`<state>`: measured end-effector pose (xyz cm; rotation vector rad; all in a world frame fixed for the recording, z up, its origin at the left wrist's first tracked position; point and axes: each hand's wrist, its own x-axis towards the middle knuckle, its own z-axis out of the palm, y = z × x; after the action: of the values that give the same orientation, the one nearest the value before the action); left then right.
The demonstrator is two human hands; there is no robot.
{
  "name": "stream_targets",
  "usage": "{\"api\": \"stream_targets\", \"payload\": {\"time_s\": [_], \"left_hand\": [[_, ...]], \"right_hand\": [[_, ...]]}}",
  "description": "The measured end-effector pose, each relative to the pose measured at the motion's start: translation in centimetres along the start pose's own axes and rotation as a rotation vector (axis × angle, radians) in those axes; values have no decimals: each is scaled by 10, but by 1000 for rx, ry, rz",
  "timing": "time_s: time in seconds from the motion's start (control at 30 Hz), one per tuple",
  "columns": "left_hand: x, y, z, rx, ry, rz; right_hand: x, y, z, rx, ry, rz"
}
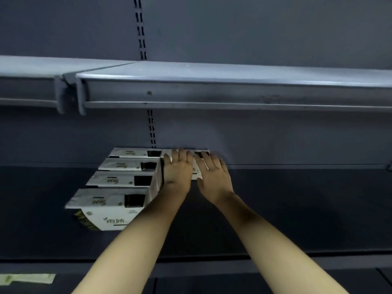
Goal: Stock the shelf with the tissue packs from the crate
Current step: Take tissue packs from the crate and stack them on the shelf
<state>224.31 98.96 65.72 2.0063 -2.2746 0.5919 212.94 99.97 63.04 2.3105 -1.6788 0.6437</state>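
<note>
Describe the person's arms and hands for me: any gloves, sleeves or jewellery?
Both forearms are bare as far as the picture shows, with no sleeves in view. The left hand and right hand wear no gloves, and no watch, bracelet or ring shows.

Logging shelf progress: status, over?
Both hands, left and right, flat on the back-wall tissue pack. Four packs rowed alongside. Nothing blocking.

Four white tissue packs with dark panels and green print stand in a front-to-back row [118,183] on the dark shelf [297,209], each touching the next. Just right of the rearmost, another white pack [196,168] sits against the back wall, mostly covered from view.
</note>
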Motion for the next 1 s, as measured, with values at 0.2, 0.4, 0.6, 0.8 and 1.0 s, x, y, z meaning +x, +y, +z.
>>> {"api": "stream_targets", "payload": {"time_s": [0.2,0.4,0.6,0.8,1.0], "left_hand": [[-51,-4,-7,-169,50,60],[-112,-12,-7,-224,-20,110],[-182,-12,-2,-213,-11,172],[-263,-1,24,-369,170,203],[-348,20,68,-402,22,215]], "right_hand": [[-44,-22,-16,8,118,36],[-108,-45,-21,-77,130,89],[-168,-73,-19,-67,140,138],[-246,-95,-14,-41,93,167],[-331,-95,6,-36,-57,177]]}}
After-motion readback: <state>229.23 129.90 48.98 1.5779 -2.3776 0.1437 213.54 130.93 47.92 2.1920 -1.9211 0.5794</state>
